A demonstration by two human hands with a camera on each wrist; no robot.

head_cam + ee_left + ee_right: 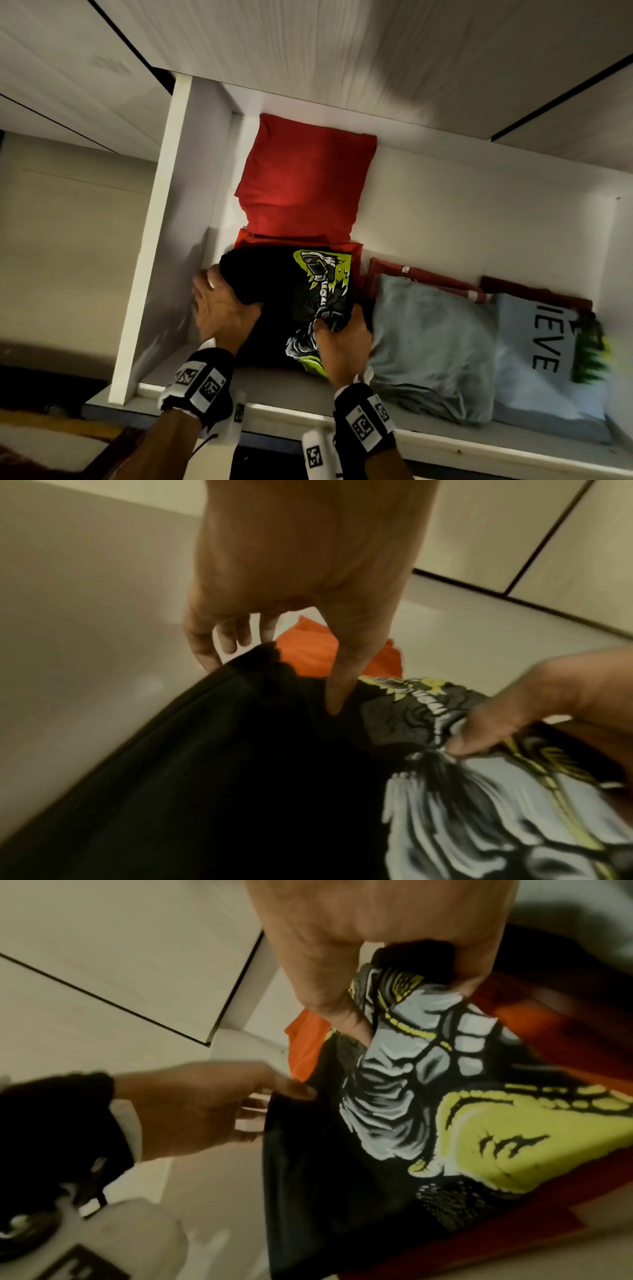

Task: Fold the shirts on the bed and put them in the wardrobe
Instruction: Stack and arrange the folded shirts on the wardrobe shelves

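A folded black shirt (274, 284) with a green and grey print lies on the white wardrobe shelf (274, 385), its far end over a red folded shirt (305, 178). My left hand (226, 301) grips the black shirt's left edge, thumb on top and fingers curled round it. My right hand (334, 325) pinches a bunch of the printed cloth at its right side. In the left wrist view, my left hand (274, 674) holds the black shirt (222, 777). The right wrist view shows my right hand (411, 1001) pinching the print on the shirt (394, 1096).
To the right on the shelf lie a grey-blue folded garment (431, 342) and a pale blue shirt with black letters (548, 359), with dark red shirts (428, 277) behind them. A white upright panel (154, 240) closes the shelf on the left. Wood-grain cabinet fronts run above.
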